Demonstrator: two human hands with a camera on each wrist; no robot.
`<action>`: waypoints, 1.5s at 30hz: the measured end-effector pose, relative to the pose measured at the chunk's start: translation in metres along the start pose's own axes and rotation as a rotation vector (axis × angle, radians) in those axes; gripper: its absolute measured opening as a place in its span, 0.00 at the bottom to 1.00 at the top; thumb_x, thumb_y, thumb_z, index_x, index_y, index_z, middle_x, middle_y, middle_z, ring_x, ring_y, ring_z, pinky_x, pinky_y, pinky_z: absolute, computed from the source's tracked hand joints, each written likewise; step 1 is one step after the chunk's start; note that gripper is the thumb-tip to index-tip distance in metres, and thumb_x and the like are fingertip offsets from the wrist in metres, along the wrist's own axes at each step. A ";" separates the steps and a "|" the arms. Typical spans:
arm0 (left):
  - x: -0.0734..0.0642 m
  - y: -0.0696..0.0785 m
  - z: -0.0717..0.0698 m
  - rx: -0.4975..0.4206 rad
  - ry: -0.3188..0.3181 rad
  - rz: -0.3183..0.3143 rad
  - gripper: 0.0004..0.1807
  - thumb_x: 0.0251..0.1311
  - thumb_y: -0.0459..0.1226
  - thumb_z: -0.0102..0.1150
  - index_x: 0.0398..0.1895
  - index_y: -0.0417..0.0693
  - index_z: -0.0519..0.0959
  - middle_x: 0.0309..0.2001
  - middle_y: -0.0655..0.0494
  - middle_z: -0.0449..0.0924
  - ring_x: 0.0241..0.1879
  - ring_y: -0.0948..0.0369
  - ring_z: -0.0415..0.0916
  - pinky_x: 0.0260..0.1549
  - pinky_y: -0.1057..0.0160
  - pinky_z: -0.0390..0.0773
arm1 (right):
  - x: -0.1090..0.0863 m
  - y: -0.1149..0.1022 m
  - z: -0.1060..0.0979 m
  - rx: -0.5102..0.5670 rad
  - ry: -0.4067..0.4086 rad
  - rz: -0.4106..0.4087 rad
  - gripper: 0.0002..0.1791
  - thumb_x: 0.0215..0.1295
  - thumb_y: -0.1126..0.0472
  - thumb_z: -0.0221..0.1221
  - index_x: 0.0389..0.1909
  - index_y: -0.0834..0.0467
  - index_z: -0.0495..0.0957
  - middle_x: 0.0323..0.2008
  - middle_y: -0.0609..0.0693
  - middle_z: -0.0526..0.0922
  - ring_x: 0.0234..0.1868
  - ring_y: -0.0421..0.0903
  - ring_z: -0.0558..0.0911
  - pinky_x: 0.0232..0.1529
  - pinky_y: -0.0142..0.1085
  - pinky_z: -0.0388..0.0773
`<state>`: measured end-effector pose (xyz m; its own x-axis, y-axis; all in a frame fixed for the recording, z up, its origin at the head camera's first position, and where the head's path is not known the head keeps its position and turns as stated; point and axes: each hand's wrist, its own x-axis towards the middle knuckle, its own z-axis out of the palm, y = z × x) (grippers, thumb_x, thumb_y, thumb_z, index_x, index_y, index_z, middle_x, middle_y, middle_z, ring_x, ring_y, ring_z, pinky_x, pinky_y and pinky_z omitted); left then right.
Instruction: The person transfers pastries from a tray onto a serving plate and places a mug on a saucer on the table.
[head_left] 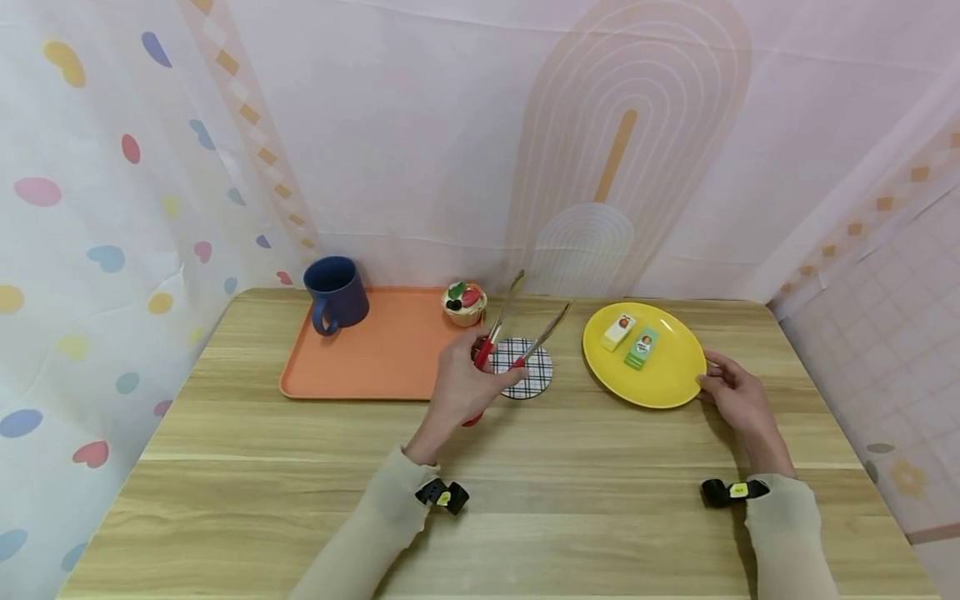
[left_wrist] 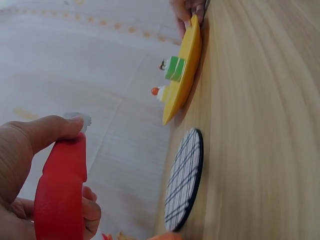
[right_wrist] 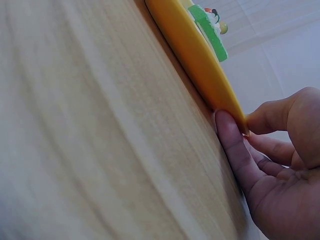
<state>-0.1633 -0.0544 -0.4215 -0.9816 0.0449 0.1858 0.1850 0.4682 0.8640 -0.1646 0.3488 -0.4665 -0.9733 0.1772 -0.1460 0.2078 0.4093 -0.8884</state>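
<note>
My left hand (head_left: 461,385) holds a pair of tongs (left_wrist: 62,187) by its red handles, the metal arms spread apart with nothing between their tips. Below them lies a round plaid coaster (head_left: 537,377), partly hidden by the hand. My right hand (head_left: 741,402) pinches the right rim of a yellow plate (head_left: 662,390), thumb on one side and fingers on the other. Side by side on this plate are a toy cake slice in pale yellow (head_left: 617,332) and a green toy cake slice (head_left: 641,348). A toy cupcake (head_left: 463,303) with fruit on top stands just left of the tongs.
An orange tray (head_left: 367,358) lies at the back left of the wooden table (head_left: 570,517). On its far left corner stands a dark blue mug (head_left: 341,298), while the cupcake is at its far right corner. A patterned curtain (head_left: 420,150) hangs behind the table.
</note>
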 end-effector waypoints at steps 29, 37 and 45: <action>0.008 -0.020 -0.031 0.037 0.084 -0.019 0.31 0.46 0.45 0.82 0.51 0.43 0.78 0.38 0.41 0.80 0.27 0.58 0.72 0.22 0.65 0.68 | -0.002 -0.001 -0.002 0.004 -0.001 0.008 0.30 0.78 0.63 0.52 0.77 0.64 0.59 0.47 0.45 0.73 0.39 0.26 0.77 0.43 0.23 0.81; 0.009 -0.025 -0.036 0.045 0.098 -0.026 0.31 0.46 0.44 0.82 0.51 0.42 0.77 0.37 0.44 0.78 0.28 0.57 0.72 0.26 0.62 0.70 | -0.003 -0.002 -0.003 -0.002 0.006 0.016 0.30 0.78 0.63 0.52 0.77 0.64 0.59 0.47 0.45 0.72 0.39 0.26 0.77 0.43 0.23 0.81; 0.012 -0.031 -0.042 0.055 0.112 -0.027 0.31 0.46 0.44 0.82 0.50 0.40 0.76 0.37 0.38 0.79 0.27 0.55 0.71 0.26 0.61 0.69 | -0.003 -0.001 -0.003 0.000 0.007 0.017 0.30 0.78 0.63 0.51 0.77 0.64 0.59 0.47 0.46 0.72 0.40 0.26 0.77 0.43 0.23 0.81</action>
<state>-0.1789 -0.1053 -0.4259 -0.9741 -0.0657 0.2162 0.1523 0.5161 0.8429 -0.1612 0.3506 -0.4640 -0.9689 0.1903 -0.1584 0.2246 0.4060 -0.8858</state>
